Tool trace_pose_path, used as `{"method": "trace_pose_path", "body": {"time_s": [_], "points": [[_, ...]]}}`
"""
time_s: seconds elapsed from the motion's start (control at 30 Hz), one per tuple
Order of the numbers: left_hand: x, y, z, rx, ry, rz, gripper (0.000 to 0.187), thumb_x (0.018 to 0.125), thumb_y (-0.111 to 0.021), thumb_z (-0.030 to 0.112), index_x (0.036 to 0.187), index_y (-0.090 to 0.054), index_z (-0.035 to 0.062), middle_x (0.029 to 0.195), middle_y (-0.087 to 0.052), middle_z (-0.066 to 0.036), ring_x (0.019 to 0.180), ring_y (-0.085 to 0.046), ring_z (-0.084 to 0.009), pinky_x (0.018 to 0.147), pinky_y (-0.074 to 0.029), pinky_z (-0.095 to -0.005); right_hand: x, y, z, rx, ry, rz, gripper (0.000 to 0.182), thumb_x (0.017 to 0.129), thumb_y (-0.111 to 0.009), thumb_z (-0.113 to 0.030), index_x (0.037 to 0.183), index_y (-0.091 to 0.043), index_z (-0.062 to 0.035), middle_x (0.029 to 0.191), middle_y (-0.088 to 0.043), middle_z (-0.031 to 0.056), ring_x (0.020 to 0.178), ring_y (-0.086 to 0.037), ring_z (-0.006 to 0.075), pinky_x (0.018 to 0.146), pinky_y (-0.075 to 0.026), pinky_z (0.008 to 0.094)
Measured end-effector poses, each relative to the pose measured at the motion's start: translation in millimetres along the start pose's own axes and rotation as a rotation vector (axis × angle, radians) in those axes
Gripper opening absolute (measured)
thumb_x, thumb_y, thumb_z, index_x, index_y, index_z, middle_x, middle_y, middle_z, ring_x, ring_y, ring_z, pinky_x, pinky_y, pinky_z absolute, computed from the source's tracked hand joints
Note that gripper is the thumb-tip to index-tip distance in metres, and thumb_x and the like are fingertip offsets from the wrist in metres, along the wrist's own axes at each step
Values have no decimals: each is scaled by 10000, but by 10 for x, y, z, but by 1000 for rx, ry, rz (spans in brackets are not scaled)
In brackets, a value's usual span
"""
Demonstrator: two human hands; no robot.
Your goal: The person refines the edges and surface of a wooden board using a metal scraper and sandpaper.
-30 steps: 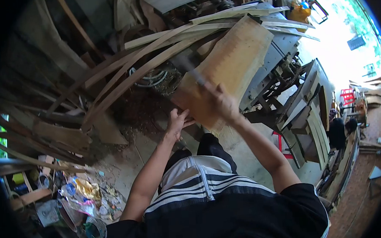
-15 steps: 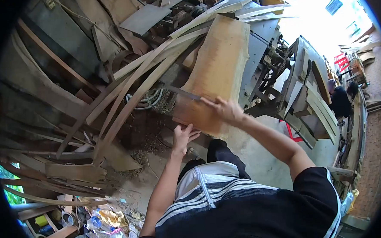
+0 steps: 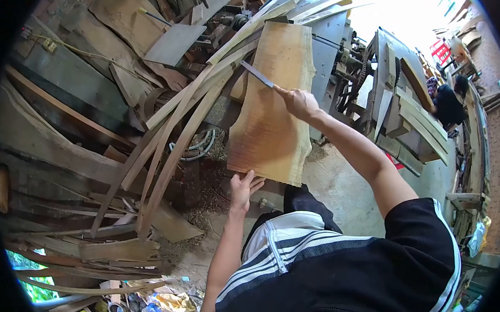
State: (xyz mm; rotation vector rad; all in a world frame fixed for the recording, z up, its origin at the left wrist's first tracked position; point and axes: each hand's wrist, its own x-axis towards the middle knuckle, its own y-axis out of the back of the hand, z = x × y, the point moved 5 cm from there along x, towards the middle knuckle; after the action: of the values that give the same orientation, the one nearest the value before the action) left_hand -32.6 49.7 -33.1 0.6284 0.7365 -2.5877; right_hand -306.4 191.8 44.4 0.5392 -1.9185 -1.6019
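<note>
Fisheye rim is cutting off all four corners; bright glare beyond the top edge of the wood slab (image 3: 273,104) is washing out detail there. Slab's underside and whatever is propping its far end are hidden. It is leaning tilted, far end up against a grey machine (image 3: 327,36), near end low at the person's knees.

Left hand (image 3: 244,189) is sitting under the slab's near edge, fingers curled up onto it; palm contact is hidden, so how firmly it is gripping — cannot tell. Right hand (image 3: 298,101) is closed tight around the handle end of a flat metal blade (image 3: 257,75), fingers fully wrapped. Blade is lying across the slab's upper half, tip pointing toward the slab's left edge. Whether it is a file or a chisel — too small to tell.

Containers: left of and below the slab, at the bottom edge, a heap of plastic bottles and wrappers (image 3: 156,308) is lying loose on the floor, partly cropped; contents not readable.

Left of the slab, curved wooden strips (image 3: 175,126) are fanning out over scrap planks. Right of the slab, another person (image 3: 446,105) in dark clothing is crouching by stacked boards, mostly hidden.

Versus half a second earlier: right hand and blade are now higher up the slab, arm stretched out further; left hand is staying at the near edge.
</note>
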Motion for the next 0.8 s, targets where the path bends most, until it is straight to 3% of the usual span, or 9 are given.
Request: {"method": "trace_pose_path", "body": {"time_s": [0.1, 0.17, 0.23, 0.3, 0.47, 0.5, 0.57, 0.77, 0.8], "points": [[29, -31, 2, -11, -3, 2, 295, 979, -592, 141, 1204, -490, -20, 1152, -624, -153, 982, -690, -294, 846, -602, -400, -342, -62, -288, -27, 140, 36, 598, 918, -480, -133, 1490, -409, -290, 866, -712, 137, 650, -705, 295, 574, -578, 419], [15, -13, -14, -14, 0, 32, 295, 983, -583, 139, 1214, -489, -19, 1159, -622, -151, 984, -690, -296, 845, -601, -394, -412, -181, -251, -94, 199, -129, 641, 902, -498, -142, 1515, -363, -271, 973, -720, 102, 667, -709, 250, 573, -581, 383], [3, -15, -51, -6, -6, 35, 298, 984, -582, 145, 1214, -487, -20, 1158, -622, -151, 984, -690, -294, 842, -602, -389, -290, -186, -21, -151, 393, 216, 630, 904, -498, -145, 1508, -375, -274, 947, -724, 106, 639, -705, 247, 565, -581, 385], [36, 13, -52, 7, -1, 26, 315, 983, -588, 157, 1225, -485, -16, 1158, -622, -144, 987, -689, -289, 836, -604, -384, 131, 12, 271, -10, -30, -85, 591, 911, -489, -140, 1476, -419, -299, 754, -705, 129, 554, -678, 278, 502, -558, 418], [4, -39, -17, 7, -30, 33, 312, 986, -579, 153, 1235, -479, -9, 1156, -621, -135, 976, -692, -276, 829, -606, -379, -83, -111, -84, -3, 141, 72, 585, 930, -456, -125, 1478, -413, -324, 654, -653, 124, 560, -677, 282, 493, -552, 431], [-10, -28, -10, 6, -24, 48, 307, 988, -574, 148, 1237, -478, -5, 1158, -617, -131, 970, -693, -273, 827, -607, -377, -173, -98, -153, 23, 168, -147, 596, 922, -457, -117, 1478, -411, -326, 711, -672, 136, 575, -682, 285, 507, -563, 433], [34, -18, -29, 2, -19, 43, 306, 987, -573, 139, 1237, -473, -5, 1172, -602, -130, 957, -694, -269, 816, -611, -370, -50, 3, -36, -69, 202, -182, 595, 919, -457, -115, 1476, -417, -323, 790, -691, 161, 615, -692, 313, 541, -571, 436], [60, 65, -84, -9, -50, 72, 297, 984, -572, 131, 1239, -472, 17, 1099, -632, -104, 866, -712, -230, 741, -616, -352, 604, -65, 232, 74, -50, 6, 591, 896, -499, -113, 1462, -433, -272, 810, -709, 152, 626, -693, 329, 540, -567, 443], [62, 63, -101, -9, -59, 73, 297, 984, -572, 131, 1239, -472, 17, 1099, -632, -104, 866, -712, -230, 741, -616, -352, 477, -62, 138, 92, 34, 52, 578, 901, -499, -131, 1459, -439, -274, 780, -700, 138, 617, -691, 321, 533, -563, 446]]}}
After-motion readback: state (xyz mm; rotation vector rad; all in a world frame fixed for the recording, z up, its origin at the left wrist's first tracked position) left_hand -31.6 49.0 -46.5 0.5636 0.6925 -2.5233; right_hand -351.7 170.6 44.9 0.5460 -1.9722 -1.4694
